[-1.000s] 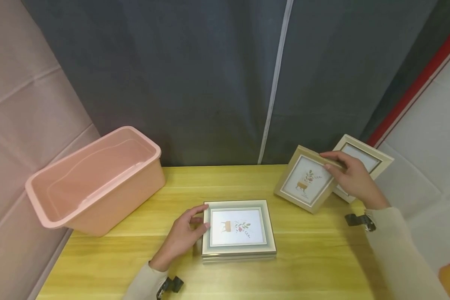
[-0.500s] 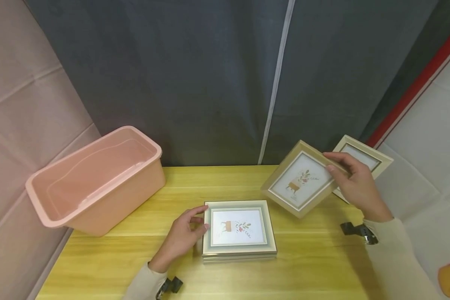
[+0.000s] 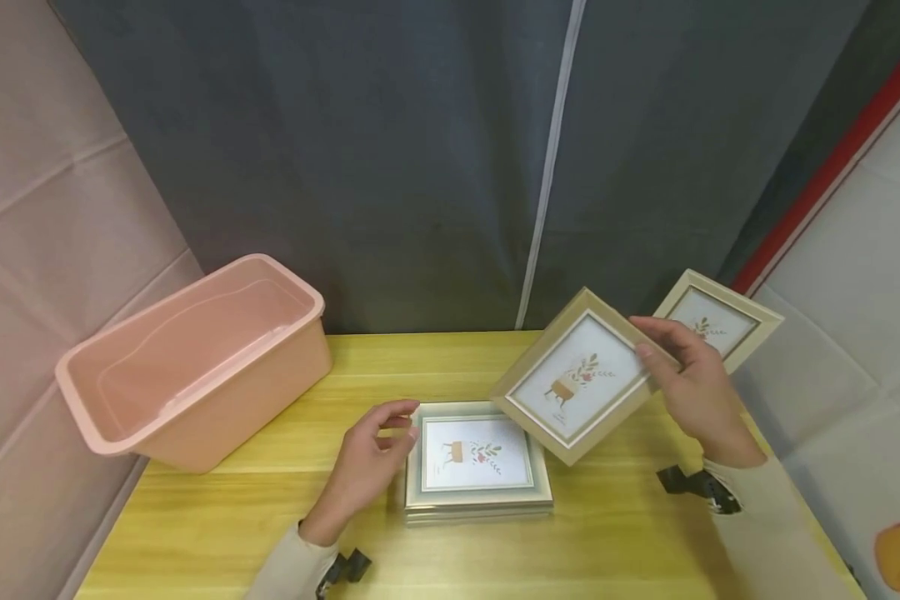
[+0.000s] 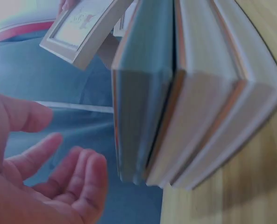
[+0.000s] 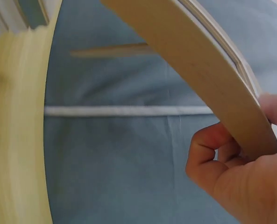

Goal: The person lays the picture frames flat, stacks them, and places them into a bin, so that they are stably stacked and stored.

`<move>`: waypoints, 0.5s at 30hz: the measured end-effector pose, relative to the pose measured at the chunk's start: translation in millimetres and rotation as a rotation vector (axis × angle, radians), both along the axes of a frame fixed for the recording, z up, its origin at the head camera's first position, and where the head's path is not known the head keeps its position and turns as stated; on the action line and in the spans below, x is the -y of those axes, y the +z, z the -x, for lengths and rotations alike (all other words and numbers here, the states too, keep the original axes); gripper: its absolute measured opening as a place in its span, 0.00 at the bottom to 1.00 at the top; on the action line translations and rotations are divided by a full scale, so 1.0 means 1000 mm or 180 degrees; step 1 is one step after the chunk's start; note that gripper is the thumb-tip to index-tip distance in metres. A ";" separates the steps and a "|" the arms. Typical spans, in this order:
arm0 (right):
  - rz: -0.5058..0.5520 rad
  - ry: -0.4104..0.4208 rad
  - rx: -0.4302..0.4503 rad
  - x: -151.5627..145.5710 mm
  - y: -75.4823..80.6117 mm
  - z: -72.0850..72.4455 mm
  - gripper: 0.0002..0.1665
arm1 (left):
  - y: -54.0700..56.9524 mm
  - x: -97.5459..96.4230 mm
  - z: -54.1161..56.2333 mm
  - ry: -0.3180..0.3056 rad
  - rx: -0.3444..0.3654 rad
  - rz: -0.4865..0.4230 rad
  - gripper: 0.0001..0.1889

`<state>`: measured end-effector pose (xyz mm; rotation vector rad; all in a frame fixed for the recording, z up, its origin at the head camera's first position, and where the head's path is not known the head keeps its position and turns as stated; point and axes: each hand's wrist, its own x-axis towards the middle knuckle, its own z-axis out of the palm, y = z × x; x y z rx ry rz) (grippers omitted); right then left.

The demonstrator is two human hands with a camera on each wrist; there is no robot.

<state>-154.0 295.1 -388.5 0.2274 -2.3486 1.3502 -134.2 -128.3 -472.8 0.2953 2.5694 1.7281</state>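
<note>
My right hand (image 3: 702, 396) pinches a flat, rectangular tan picture frame (image 3: 576, 377) by its edge, maybe so I don't smudge the front, at two o'clock from the shiny pale pile of frames (image 3: 478, 463); my left hand (image 3: 369, 454), fingers loose, is at its nine o'clock, maybe for steadying

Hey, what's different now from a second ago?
The right hand, still holding the tan frame, has carried it leftward; its corner now overlaps the stacked frames in the head view. The plant print in the cream frame has come into view. The stacked frames, pink bin and left hand stayed roughly put.
</note>
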 end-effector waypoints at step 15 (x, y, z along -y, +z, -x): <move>0.0492 0.0356 0.0109 0.033 -0.014 -0.001 0.18 | 0.019 -0.039 0.019 -0.0704 -0.0434 -0.0419 0.23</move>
